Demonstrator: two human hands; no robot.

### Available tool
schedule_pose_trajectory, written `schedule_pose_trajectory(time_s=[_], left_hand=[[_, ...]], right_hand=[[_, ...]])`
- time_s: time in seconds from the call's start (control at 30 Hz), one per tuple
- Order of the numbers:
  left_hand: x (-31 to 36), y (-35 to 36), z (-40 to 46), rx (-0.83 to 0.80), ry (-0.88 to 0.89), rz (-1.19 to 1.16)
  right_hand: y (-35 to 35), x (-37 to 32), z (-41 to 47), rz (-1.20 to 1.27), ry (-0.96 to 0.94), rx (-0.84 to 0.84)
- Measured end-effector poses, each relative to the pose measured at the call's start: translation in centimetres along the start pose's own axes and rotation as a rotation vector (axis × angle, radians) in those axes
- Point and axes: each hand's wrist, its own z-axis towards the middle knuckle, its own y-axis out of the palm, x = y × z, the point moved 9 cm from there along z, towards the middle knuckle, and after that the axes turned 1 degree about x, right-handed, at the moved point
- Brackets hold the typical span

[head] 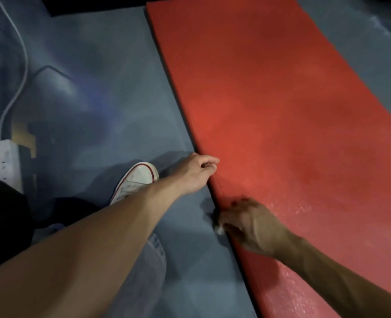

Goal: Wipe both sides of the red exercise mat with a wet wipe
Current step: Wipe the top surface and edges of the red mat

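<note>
Two hands: we see both at the red exercise mat's near long edge, apart from each other along it.
Landmark: we place everything by the red exercise mat [281, 111], which lies flat on the grey floor [125, 88] and runs from the far end of the view down to the near corner.
Left hand [195, 172]: it sits at the mat's long edge, farther along than the other hand, fingers curled and pinching that edge.
Right hand [250, 223]: it lies on the mat surface just inside the same edge, fingers bent over a small white wad.
Wet wipe [219, 230]: we take the white wad under the right fingers to be this, though blur hides most of it; a bit pokes out right at the mat's edge.
Mat surface: we see glistening damp speckles beside the right hand and toward the mat's near end.
White sneaker [137, 180]: on the floor just off the mat's edge, near the left wrist.
White cable [21, 72]: well away from the mat, across the floor.
</note>
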Motion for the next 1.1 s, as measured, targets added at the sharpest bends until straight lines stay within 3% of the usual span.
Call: schedule_pose_trajectory(time_s=[0.1, 0.27, 0.37, 0.5, 0.63, 0.9, 1.1], left_hand=[[-0.4, 0.3, 0.4, -0.012, -0.001, -0.012], [-0.2, 0.6, 0.4, 0.038, -0.029, -0.052], [-0.2, 0.3, 0.4, 0.049, -0.065, -0.142], [-1.5, 0.1, 0.4, 0.032, -0.117, -0.168], [-1.7, 0.1, 0.3, 0.016, -0.126, -0.192], [-0.8, -0.2, -0.1, 0.073, -0.097, -0.161], [-1.5, -1.3, 0.2, 0.096, -0.136, -0.21]], right_hand=[[1.0, -0.7, -1.9, -0.046, -0.063, -0.08], [-2.2, 2.2, 6.3, -0.149, 0.157, 0.189], [-2.8, 2.6, 8.7, -0.128, 0.255, 0.224], [-1.0, 1.4, 3.5, 0.009, 0.138, 0.175], [1.0, -1.0, -2.3, -0.073, 0.008, 0.093], [-3.4, 2.1, 6.4, -0.171, 0.27, 0.333], [-3.0, 2.8, 8.5, -0.041, 0.303, 0.307]])
